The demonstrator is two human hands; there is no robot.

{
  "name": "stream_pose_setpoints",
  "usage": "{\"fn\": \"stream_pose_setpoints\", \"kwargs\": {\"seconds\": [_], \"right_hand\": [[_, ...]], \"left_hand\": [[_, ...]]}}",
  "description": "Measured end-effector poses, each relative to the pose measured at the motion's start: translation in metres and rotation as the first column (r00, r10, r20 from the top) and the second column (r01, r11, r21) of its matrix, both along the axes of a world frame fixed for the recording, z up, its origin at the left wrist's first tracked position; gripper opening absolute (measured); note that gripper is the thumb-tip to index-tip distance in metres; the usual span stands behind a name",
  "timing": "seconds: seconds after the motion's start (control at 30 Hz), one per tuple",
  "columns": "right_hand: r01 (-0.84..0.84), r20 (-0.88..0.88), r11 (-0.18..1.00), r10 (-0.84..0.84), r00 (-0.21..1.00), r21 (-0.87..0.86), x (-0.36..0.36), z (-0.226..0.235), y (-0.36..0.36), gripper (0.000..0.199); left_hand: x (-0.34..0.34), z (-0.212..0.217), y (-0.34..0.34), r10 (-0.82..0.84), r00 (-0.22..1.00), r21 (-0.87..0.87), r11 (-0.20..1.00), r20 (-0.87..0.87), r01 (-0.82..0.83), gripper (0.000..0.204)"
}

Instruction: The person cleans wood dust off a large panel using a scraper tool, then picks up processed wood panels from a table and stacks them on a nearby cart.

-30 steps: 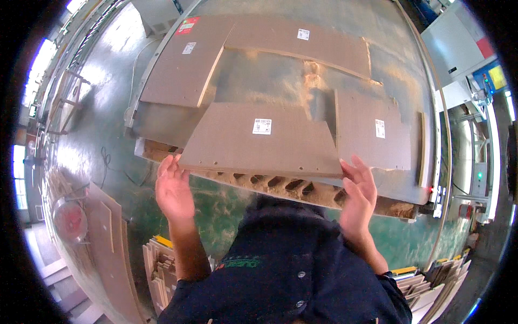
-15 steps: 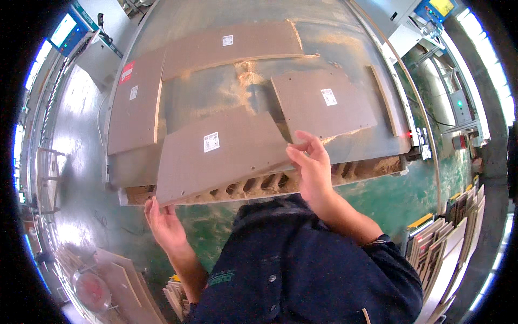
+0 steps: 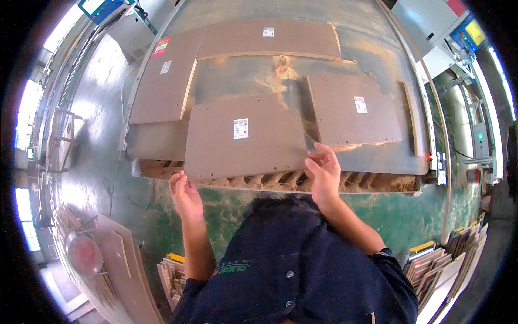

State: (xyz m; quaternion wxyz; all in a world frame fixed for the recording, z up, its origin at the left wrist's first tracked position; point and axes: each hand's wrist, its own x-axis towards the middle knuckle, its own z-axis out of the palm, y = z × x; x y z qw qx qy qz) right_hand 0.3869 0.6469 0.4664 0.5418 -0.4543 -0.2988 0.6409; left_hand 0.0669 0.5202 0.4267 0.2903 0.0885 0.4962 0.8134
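A: What's moved?
B: Near panel [image 3: 243,154]: its near edge looks lower than approx. 1 sec ago. It's at the near edge of the tabletop [image 3: 162,141], middle-left.
A: Progress?
B: Four panels look cut apart, incl. drilled holes. Far panel [image 3: 297,43], left panel [image 3: 170,92] and right panel [image 3: 345,119] lie untouched; only the near one's being handled.
A: Hands?
B: L hand [image 3: 188,200]: fingers bent, tips at the near-left corner. R hand [image 3: 326,181]: half-curled, thumb and fingertips at the near-right corner. Can't tell if either's pinching.
A: Small stuff?
B: Thin strip [image 3: 411,119] at far right, sawdust [image 3: 288,73] mid-tabletop, both uncleared. Labels [image 3: 240,128] on all four, i.e. that's done.
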Motion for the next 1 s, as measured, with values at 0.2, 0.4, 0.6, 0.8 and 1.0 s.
{"fn": "stream_pose_setpoints", "kwargs": {"seconds": [0.2, 0.4, 0.6, 0.8, 1.0], "right_hand": [[-0.068, 0.112, 0.996, 0.062, 0.992, 0.051, 0.0, -0.005, 0.01, 0.043], [-0.215, 0.332, 0.973, 0.175, 0.927, 0.087, 0.023, 0.006, 0.005, 0.04], [0.172, 0.346, 0.969, -0.225, 0.911, 0.178, 0.123, -0.019, 0.066, 0.03], [0.188, 0.947, 0.96, -0.244, 0.207, 0.206, 0.242, -0.03, 0.155, 0.056], [0.191, 0.991, 0.982, -0.017, 0.135, -0.009, 0.285, -0.046, 0.176, 0.065]], "left_hand": [[-0.007, 0.008, 0.023, -0.058, 0.994, -0.035, 0.998, -0.094, 0.055, 0.014], [0.011, 0.025, 0.023, -0.181, 0.895, -0.306, 0.951, -0.408, 0.053, 0.032], [0.079, 0.049, 0.056, -0.353, 0.857, -0.289, 0.923, -0.376, 0.253, 0.036], [0.193, 0.058, 0.132, -0.907, 0.41, -0.247, 0.42, -0.094, 0.873, 0.048], [0.246, 0.048, 0.173, -0.952, 0.306, -0.449, 0.269, 0.009, 0.852, 0.052]]}}
